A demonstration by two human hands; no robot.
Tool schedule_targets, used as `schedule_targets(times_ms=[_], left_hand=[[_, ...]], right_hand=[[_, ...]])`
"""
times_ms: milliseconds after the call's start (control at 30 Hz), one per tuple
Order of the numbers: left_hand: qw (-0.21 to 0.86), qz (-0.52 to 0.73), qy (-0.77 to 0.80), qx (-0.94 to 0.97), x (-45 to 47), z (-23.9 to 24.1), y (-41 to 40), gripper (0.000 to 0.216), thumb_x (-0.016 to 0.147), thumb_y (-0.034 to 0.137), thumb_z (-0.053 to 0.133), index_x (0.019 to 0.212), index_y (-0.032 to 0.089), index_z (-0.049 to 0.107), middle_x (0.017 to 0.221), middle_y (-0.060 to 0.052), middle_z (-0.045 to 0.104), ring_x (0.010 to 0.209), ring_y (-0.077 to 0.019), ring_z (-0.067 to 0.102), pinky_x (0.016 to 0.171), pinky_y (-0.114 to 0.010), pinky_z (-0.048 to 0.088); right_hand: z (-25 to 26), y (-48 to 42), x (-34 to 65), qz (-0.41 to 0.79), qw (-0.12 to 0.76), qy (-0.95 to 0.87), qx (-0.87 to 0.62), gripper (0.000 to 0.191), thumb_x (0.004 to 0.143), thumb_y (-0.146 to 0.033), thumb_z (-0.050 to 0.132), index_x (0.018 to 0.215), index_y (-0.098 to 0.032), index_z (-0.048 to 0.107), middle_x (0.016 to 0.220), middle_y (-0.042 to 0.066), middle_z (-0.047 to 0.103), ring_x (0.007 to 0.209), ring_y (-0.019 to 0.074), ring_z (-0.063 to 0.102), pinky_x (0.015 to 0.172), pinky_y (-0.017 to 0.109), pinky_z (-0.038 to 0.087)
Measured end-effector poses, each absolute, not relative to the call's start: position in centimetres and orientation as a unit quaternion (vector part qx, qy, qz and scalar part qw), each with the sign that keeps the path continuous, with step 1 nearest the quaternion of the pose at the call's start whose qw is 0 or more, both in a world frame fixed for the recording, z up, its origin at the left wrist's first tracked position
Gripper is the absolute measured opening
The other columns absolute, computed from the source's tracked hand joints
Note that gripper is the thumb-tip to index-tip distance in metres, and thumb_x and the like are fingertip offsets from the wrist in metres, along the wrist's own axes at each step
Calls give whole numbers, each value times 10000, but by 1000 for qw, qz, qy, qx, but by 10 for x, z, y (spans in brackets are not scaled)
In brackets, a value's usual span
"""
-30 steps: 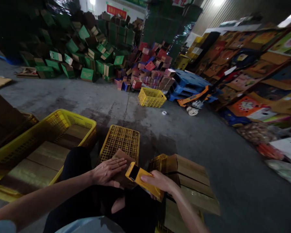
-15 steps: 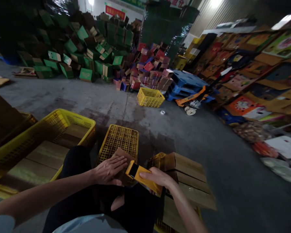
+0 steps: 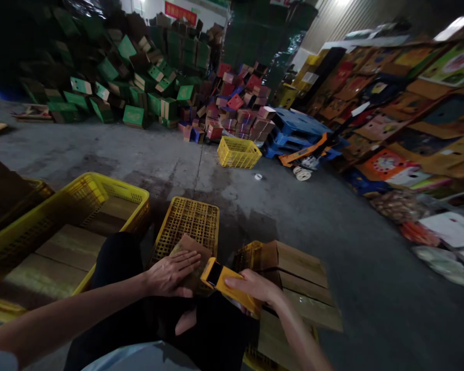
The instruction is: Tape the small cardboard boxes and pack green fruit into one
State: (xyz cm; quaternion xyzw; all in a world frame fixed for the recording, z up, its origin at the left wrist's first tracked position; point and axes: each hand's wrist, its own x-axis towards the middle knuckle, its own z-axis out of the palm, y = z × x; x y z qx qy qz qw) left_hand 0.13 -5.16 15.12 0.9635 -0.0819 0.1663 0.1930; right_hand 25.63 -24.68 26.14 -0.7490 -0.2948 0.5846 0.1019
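Note:
My left hand lies flat, fingers spread, on a small brown cardboard piece resting on an upturned yellow crate in front of my knees. My right hand grips a yellow tape dispenser, whose front end sits against the near edge of the cardboard beside my left fingertips. Under my right forearm is a stack of flat brown cardboard.
A large yellow crate with flat cardboard inside stands at left. Another yellow crate and a tape roll lie on the concrete floor farther off. Piles of green boxes, red boxes and blue pallets stand behind.
The view has shifted slightly. Both hands stay in nearly the same place on the cardboard and the dispenser.

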Motion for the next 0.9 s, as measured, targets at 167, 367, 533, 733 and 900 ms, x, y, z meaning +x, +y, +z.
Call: schedule_targets(times_ms=[167,367,533,733,900], left_hand=[[188,172,-87,963,2,149,-49,911,952,649,541,1619,122,213,1599,-199,388,1513,-320,321,1233,-477,317],[179,162,-74,968,7,157,-63,950,906,742,511,1612,156,264,1607,-200,375,1496,-348,350,1221,-501,306],[180,139,-93,969,16,162,-81,1014,909,785,413,1635,126,154,1609,-185,379,1514,-321,318,1252,-481,217],[200,128,-94,967,15,162,-78,983,926,751,438,1642,152,129,1610,-165,384,1512,-313,323,1256,-467,205],[212,118,-92,966,15,164,-75,949,936,733,451,1640,172,153,1615,-159,375,1514,-312,322,1261,-470,199]], right_hand=[[270,-257,260,593,103,-277,-749,422,918,-574,590,840,-167,669,660,44,736,532,175,681,439,194,455],[257,-258,260,607,128,-280,-733,437,906,-585,610,874,-150,649,655,47,729,493,163,668,444,195,478],[253,-260,262,605,124,-285,-733,424,904,-577,605,844,-159,644,659,53,730,488,164,664,446,204,486],[257,-264,259,612,131,-299,-721,449,904,-613,571,838,-175,645,624,39,704,499,178,657,460,217,477],[264,-278,270,542,83,-315,-775,516,862,-669,602,760,-166,657,685,30,699,590,158,636,460,187,387]])
